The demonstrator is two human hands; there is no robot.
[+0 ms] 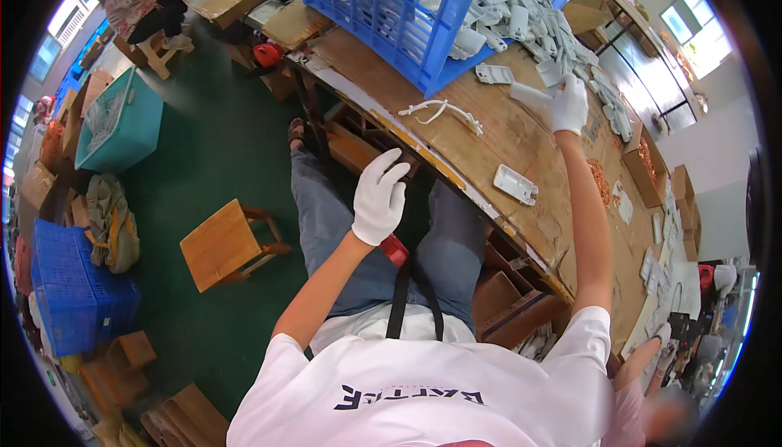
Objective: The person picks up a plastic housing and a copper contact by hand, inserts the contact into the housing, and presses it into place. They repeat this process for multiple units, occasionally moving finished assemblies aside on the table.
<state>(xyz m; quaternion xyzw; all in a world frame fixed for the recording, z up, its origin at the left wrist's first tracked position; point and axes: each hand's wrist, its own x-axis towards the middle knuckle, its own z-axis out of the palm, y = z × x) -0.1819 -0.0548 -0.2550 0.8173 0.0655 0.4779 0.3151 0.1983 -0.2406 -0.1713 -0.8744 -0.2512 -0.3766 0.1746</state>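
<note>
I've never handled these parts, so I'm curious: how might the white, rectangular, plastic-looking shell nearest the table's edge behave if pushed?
The white, rectangular, plastic-looking shell would probably slide rather than roll, since it lies flat on the brown wooden table. It's likely stiff, given its crisp moulded outline.

Resting on the worn brown desk (533,139), clockwise from its middle: a white curved strip (444,107) at nine o'clock, a blue crate (444,40) at ten, a heap of grey-white plastic parts (533,28) at twelve, an open cardboard box (639,172) past three, copper-coloured bits (602,180) at four, a white shell (515,184) at six.
</note>
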